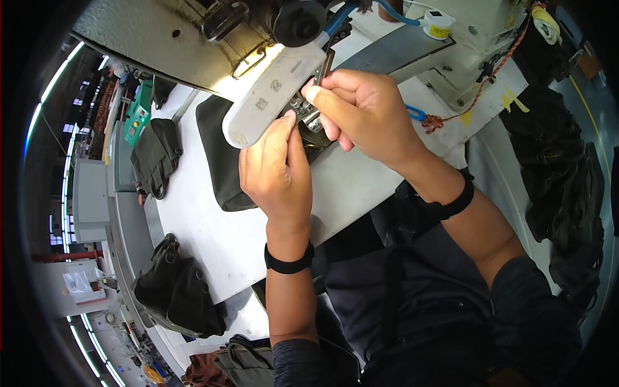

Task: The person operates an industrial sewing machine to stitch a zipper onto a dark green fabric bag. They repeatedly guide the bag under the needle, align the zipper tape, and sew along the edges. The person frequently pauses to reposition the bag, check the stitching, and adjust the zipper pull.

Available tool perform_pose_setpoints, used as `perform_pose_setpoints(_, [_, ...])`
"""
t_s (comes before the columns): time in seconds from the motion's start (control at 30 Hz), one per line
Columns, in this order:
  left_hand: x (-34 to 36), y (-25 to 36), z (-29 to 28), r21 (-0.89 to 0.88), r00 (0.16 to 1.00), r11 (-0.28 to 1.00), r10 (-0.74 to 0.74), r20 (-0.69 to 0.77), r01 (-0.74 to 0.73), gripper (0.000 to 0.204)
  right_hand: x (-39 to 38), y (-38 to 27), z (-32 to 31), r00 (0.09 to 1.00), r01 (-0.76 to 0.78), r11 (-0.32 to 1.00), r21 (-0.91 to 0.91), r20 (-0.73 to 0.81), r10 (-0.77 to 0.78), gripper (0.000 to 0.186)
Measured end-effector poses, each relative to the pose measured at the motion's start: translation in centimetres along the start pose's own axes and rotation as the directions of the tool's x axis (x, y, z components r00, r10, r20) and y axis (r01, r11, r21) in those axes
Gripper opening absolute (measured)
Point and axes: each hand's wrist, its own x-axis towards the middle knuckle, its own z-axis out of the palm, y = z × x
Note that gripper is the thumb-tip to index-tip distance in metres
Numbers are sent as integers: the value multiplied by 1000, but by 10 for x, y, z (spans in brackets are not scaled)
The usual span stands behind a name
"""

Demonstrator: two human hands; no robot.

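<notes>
One left hand (276, 166), fingers bunched, grip unclear, reached small shiny metal parts (312, 121) beside a rounded pale-grey machine cover (271, 97); the right hand (374, 116) pinched a slim metal rod (322, 69). Dark olive fabric (222, 151) lay on the white tabletop (187, 219).

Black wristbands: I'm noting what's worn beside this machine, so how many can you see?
2. One black wristband circles the wrist of the left hand; the second black wristband circles that of the right hand. Sleeves could hide others.
</notes>
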Motion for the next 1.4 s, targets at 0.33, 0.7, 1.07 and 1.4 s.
perform_pose_setpoints(0.33, [8, -2, -6, 2, 993, 994, 105, 52, -105, 19, -1, -1, 2, 1000, -12, 997, -78, -6, 11, 23])
perform_pose_setpoints(0.7, [12, -4, -5, 44, 990, 991, 127, 63, -130, 20, 0, 1, 4, 1000, -3, 998, -69, -25, 1, 23])
perform_pose_setpoints(1.07, [8, -10, -6, -17, 993, 996, 90, 74, -89, 18, 0, 1, 4, 1000, -13, 998, -62, -23, 11, 24])
perform_pose_setpoints(1.4, [-42, -46, -73, 380, 908, 900, 39, 417, -213, 43, -3, 6, -9, 998, -4, 999, 49, 63, 1, 27])
